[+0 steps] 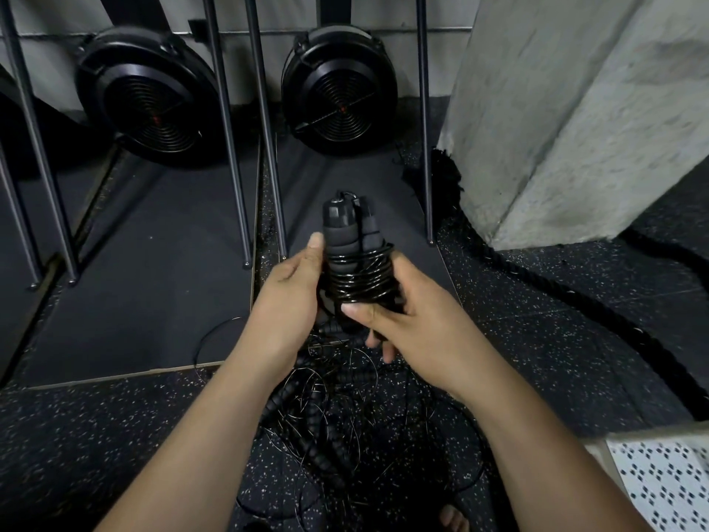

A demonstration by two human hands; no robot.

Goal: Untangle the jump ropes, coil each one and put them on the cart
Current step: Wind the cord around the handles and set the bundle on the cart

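Observation:
A black jump rope [355,259] stands upright between my hands, its two foam handles side by side with the thin shiny cord wound tightly round their middle. My left hand [286,297] grips the handles from the left, thumb up along the foam. My right hand [399,312] holds the wound cord from the right, with its thumb pressed across the lowest turns. Below my hands a tangled pile of black ropes [345,416] lies on the speckled floor, thin cords looping over several ribbed handles. No cart is in view.
Two black fan wheels [147,96] [339,90] stand at the back behind slanted metal rails [226,128]. A concrete pillar [568,120] rises at the right, with a thick battle rope [575,301] curving round its base. A patterned white surface [663,481] shows at bottom right.

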